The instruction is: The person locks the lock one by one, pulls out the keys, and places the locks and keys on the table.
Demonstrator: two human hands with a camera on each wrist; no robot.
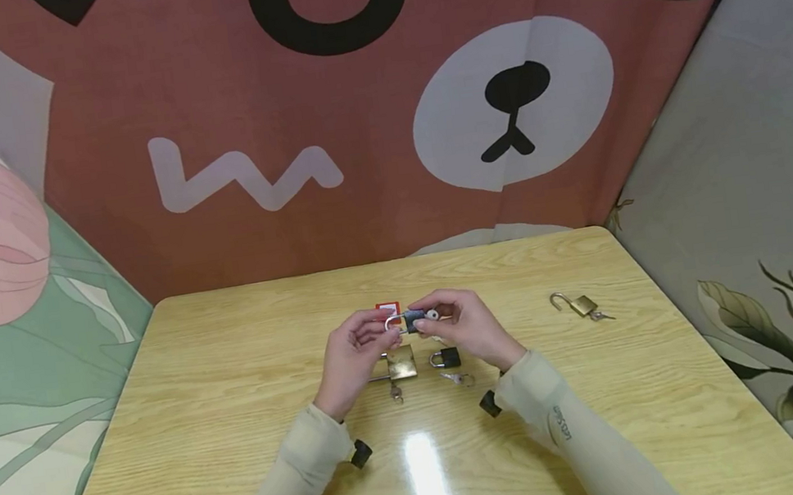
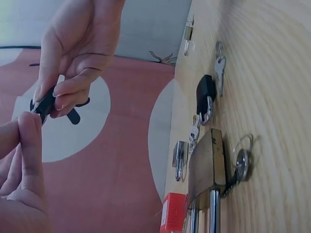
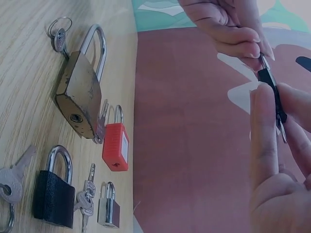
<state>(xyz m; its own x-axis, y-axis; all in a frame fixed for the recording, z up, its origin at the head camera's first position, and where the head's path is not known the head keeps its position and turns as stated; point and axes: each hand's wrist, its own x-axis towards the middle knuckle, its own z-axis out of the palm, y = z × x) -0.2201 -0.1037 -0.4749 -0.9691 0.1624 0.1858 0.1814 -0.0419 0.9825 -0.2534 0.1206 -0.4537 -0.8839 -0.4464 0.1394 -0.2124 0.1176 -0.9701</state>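
Both hands hold a small black padlock above the table. My right hand grips its body between thumb and fingers. A key sticks out of the body's end, by the right fingers. With thumb and fingertips my left hand pinches the silver shackle at the other end. Below the hands lie a large brass padlock, another black padlock and a red padlock. A small silver padlock lies near them, seen in the right wrist view.
Keys on a ring lie in front of the black padlock, and another key is beside the brass one. At the right of the wooden table lies a brass padlock with its shackle swung out. Printed cloth hangs behind.
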